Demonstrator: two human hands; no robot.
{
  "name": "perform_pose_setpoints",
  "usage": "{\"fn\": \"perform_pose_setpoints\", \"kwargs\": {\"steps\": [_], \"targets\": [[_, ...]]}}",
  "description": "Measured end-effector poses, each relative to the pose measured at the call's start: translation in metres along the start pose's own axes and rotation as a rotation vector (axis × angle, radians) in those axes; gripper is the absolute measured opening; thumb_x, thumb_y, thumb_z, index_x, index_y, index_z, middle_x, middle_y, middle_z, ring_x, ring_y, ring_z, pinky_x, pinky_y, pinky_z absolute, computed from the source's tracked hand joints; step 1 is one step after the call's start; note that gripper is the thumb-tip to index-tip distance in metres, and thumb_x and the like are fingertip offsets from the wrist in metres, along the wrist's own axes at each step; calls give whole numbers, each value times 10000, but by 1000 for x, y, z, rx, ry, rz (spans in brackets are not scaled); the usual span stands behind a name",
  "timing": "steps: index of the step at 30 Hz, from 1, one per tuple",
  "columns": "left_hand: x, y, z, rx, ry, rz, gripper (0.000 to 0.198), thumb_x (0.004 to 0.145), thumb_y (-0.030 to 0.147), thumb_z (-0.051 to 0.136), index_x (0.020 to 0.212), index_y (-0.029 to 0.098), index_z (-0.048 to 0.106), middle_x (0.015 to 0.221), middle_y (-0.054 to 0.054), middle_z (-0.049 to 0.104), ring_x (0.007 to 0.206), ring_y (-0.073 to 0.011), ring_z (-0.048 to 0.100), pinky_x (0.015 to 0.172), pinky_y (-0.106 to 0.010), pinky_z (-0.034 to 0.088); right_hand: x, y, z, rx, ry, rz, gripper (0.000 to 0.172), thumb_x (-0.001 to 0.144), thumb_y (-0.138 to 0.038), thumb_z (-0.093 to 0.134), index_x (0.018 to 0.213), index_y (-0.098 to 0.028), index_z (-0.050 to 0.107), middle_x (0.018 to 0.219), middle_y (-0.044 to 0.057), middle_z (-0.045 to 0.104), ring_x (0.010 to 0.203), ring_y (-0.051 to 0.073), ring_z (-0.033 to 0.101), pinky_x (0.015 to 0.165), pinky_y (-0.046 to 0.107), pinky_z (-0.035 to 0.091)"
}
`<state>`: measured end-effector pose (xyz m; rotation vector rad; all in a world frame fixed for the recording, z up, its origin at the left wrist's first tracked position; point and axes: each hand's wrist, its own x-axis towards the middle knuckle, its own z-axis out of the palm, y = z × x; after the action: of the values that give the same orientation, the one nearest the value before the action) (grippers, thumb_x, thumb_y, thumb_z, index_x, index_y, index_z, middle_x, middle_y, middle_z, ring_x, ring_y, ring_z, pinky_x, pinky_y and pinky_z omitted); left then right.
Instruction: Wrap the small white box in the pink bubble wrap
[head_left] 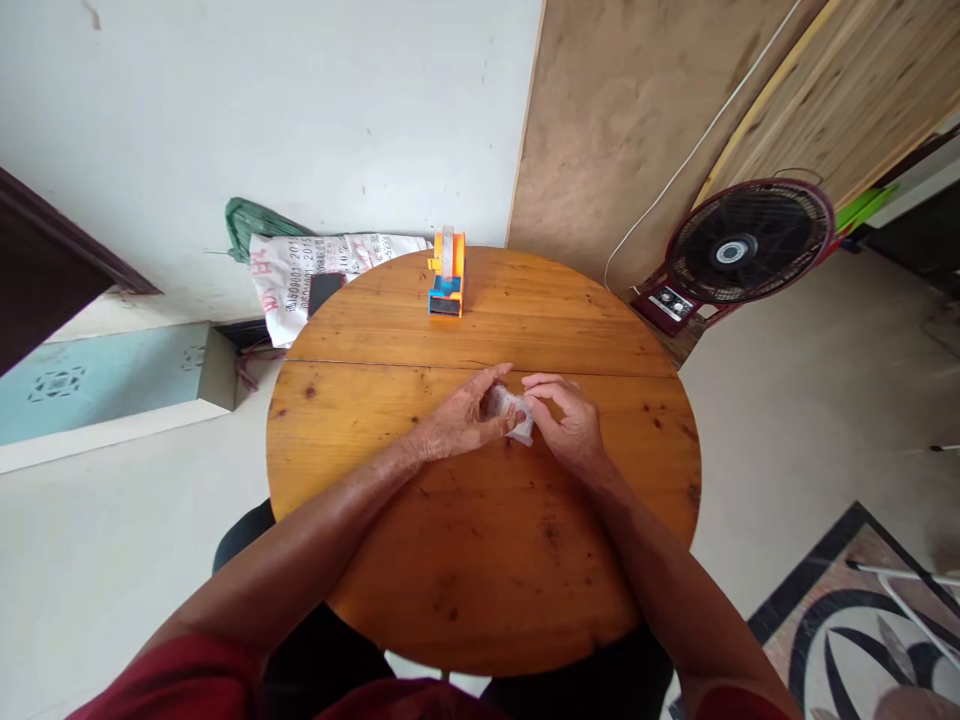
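Note:
Near the middle of the round wooden table, a small whitish, partly see-through packet with reddish print is between my hands. My left hand grips it from the left, thumb along the near side and fingers on the far side. From the right, the thumb and forefinger of my right hand pinch its right edge. What the packet contains cannot be made out. An orange and blue tape dispenser with a roll of clear tape stands at the table's far edge, beyond both hands.
A dark red fan stands on the floor right of the table. White printed sacks and a green bag lie behind the table at the left. A pale blue box-like piece is on the left. The wall rises behind.

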<state>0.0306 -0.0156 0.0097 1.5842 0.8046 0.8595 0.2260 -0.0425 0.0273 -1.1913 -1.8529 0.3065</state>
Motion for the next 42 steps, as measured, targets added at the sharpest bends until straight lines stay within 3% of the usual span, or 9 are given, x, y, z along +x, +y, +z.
{"fn": "perform_pose_setpoints", "kwargs": {"steps": [6,13,17,22,24,27,31,36,42], "targets": [[0,6,3,-185,-123,-63,841,766,317,718,1497,204,317,1199,-91,597,1031,-189,616,945,-348,500,3,-7,-9,192,4,166,106,917,-281,580,850,-264,660,1024,39,732,969,210,681,909,398,524],[-4,4,3,-65,-153,-39,890,723,183,716,1518,251,323,1319,-90,590,1190,-226,588,1031,-373,475,5,1,-16,389,72,357,142,907,-354,600,856,-246,676,1075,49,721,980,217,676,894,397,542],[-5,6,1,-81,-192,-35,891,731,247,763,1515,268,338,1423,-99,532,1293,-260,533,1072,-407,452,7,7,-15,462,122,399,154,886,-361,621,805,-239,667,986,46,731,997,225,675,931,415,529],[-5,17,0,-275,-180,-54,723,774,391,765,1423,261,473,1487,-102,487,1367,-292,471,1080,-430,445,12,16,-18,523,202,469,168,873,-368,610,766,-238,622,908,53,728,951,233,686,840,404,554],[-4,21,2,-377,-202,-91,686,798,454,737,1403,252,485,1446,-115,527,1310,-295,525,1004,-407,496,14,21,-20,526,214,502,180,873,-387,592,770,-240,596,917,55,731,879,224,693,823,411,557],[-3,21,3,-437,-228,-152,706,791,507,731,1386,238,464,1233,-119,650,1055,-261,657,808,-342,544,15,29,-22,544,211,525,197,863,-411,587,765,-240,570,944,55,738,849,222,699,830,423,556],[0,18,4,-449,-222,-174,580,771,491,744,1225,220,505,936,-38,667,754,-168,643,647,-273,494,15,40,-21,550,202,549,216,851,-429,594,759,-234,572,932,58,744,853,223,698,807,409,555],[2,15,6,-425,-138,-97,356,764,482,737,880,203,547,785,6,615,654,-120,562,582,-232,436,15,45,-18,557,204,577,208,843,-417,604,757,-228,585,900,55,739,812,207,682,762,381,544],[2,6,9,-356,-108,-223,393,714,526,769,828,164,666,711,-5,651,599,-122,575,571,-243,452,14,30,-20,417,329,503,160,845,-389,638,890,-236,645,847,15,692,731,163,640,718,325,517]]}}
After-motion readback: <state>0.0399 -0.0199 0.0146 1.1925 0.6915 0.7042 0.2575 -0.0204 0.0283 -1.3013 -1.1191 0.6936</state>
